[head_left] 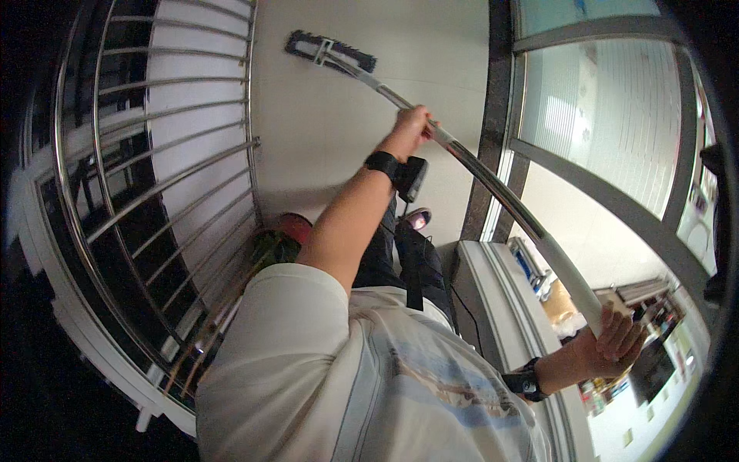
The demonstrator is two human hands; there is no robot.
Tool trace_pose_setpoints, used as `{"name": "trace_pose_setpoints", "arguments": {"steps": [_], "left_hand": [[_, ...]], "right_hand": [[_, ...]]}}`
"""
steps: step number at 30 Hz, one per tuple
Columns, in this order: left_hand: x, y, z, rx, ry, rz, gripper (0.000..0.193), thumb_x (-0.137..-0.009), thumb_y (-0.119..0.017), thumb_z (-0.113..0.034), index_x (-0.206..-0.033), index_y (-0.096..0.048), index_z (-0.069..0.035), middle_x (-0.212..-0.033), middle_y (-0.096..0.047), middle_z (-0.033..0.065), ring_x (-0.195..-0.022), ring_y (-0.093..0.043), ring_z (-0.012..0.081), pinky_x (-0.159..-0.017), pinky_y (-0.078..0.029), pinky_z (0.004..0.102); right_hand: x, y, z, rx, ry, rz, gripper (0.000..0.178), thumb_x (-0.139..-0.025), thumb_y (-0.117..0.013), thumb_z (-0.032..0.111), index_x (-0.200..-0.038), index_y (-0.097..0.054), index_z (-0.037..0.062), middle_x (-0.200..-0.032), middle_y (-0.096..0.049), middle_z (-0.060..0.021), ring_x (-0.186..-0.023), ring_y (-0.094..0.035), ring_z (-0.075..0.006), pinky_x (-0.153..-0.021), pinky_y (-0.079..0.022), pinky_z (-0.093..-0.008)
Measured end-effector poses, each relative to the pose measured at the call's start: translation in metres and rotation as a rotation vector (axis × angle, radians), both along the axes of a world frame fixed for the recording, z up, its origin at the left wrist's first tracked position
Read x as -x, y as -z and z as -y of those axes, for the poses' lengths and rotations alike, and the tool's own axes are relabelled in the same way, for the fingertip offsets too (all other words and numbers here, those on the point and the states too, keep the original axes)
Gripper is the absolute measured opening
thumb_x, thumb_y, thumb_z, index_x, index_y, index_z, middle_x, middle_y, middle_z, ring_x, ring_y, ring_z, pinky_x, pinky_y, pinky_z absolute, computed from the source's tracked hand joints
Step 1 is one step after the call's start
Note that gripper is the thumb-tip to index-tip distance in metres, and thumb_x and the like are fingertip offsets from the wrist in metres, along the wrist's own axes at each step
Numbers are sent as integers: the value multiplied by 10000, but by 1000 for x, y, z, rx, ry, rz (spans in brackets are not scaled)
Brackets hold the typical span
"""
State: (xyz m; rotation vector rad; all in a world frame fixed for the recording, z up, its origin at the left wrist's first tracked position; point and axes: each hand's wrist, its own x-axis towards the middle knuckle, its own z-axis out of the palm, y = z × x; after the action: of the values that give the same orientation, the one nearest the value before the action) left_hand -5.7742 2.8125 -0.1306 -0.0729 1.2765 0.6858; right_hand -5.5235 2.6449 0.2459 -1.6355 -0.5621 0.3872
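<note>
A flat mop [493, 183] with a long metal pole slants across the view, from far left to near right. Its dark, fringed head [350, 58] lies on the floor at the far end. My left hand [413, 132] is wrapped round the lower part of the pole, arm stretched forward. At the pole's pale upper end, my right hand [616, 345] is closed round the grip beside my right side. Both wrists wear black bands, and a dark box-like device shows by my left wrist.
Pale floor [416, 46] stretches ahead, with one shoe [419, 219] visible. A metal railing [173, 112] runs along the left. A red plant pot [295, 227] stands near its foot. Sliding glass doors [596, 115] and a ledge [500, 296] line the right.
</note>
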Motion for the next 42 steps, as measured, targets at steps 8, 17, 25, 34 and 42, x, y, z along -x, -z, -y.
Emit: {"name": "trace_pose_setpoints", "arguments": {"steps": [8,17,25,34,42], "left_hand": [[87,8,46,-10,-296,-75,181,-856,-467,-195,-856,-453,-15,-754,-519,95,-678,-565,219,-564,-481,338],[-27,14,170,-160,-301,212,184,-874,-520,-280,-841,-491,-101,-767,-571,63,-687,-586,188,-650,-518,338],[-241,-4,218,17,-97,252,320,-910,-390,-371,-923,-510,-75,-794,-596,87,-576,-572,232,-535,-489,402],[-308,-43,146,168,-87,442,151,-885,-378,-151,-931,-406,-10,-787,-495,88,-662,-605,223,-552,-537,388],[-173,11,-1,-76,-149,384,191,-785,-437,-160,-661,-504,-31,-606,-558,151,-549,-565,274,-522,-470,360]], "right_hand": [[45,8,-76,-238,-1091,-493,483,-919,-321,227,-437,-303,212,-339,-343,44,-285,-306,-63,-377,-306,-213],[-110,-39,14,-194,-1292,-438,400,-828,-473,240,-436,-420,185,-364,-427,40,-290,-395,-88,-330,-346,-267],[-242,-111,91,-386,-1208,-249,460,-869,-369,389,-460,-390,181,-390,-418,41,-326,-394,-95,-397,-366,-284],[-254,-119,102,-583,-712,-121,506,-901,-295,452,-506,-369,144,-424,-421,29,-406,-426,-122,-527,-393,-306],[-129,8,32,356,99,792,268,-883,-359,125,-635,-424,48,-477,-390,-26,-534,-466,-172,-795,-419,-371]]}}
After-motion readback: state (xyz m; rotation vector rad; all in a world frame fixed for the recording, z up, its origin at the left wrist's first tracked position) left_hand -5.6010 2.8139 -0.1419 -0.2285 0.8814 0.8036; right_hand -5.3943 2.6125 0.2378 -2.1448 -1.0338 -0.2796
